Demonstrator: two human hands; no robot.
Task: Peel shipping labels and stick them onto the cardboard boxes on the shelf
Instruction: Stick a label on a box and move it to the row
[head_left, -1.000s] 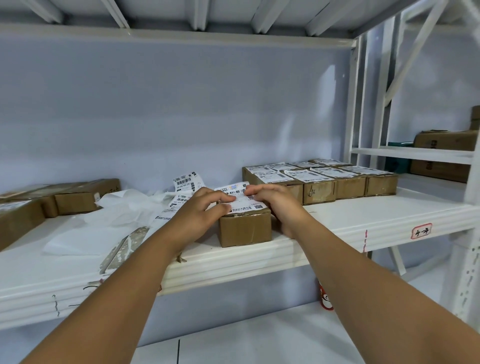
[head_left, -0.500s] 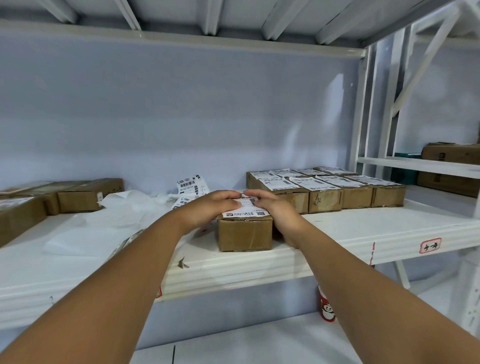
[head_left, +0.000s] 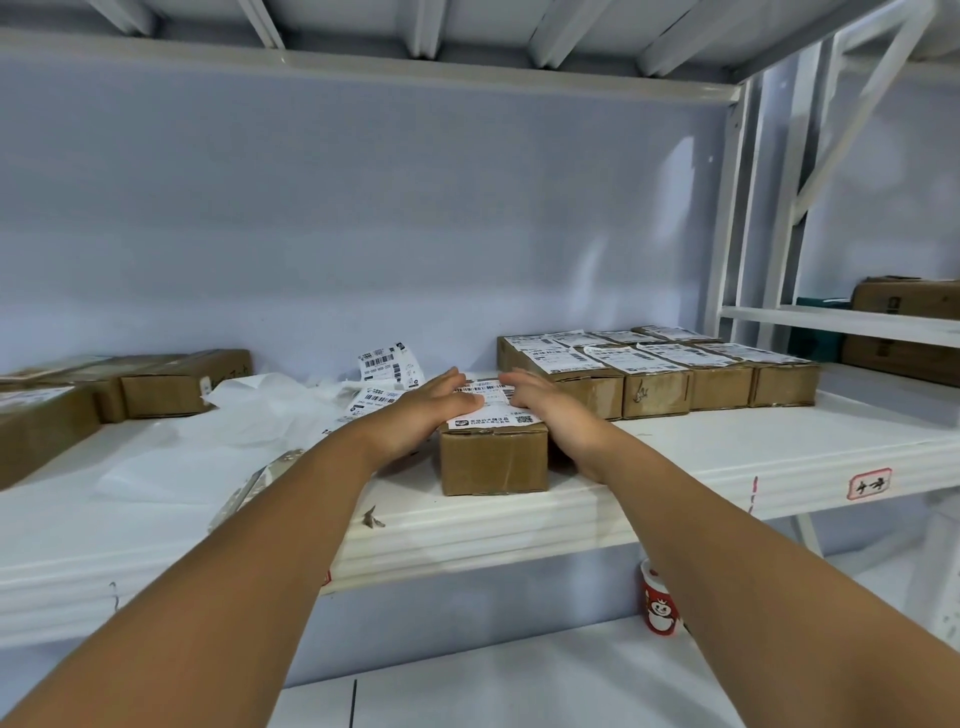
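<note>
Both arms reach out to a box (head_left: 493, 462) at the front of the white shelf (head_left: 727, 457). The left hand (head_left: 426, 410) and right hand (head_left: 550, 410) lie flat, fingers straight, pressing the label (head_left: 493, 410) on top.

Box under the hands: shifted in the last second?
No. Judged against the row of labelled boxes to its right and the shelf's front edge, the box has stayed put.

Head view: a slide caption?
Left hand and right hand press a label onto a box on the shelf, beside labelled boxes.
</note>
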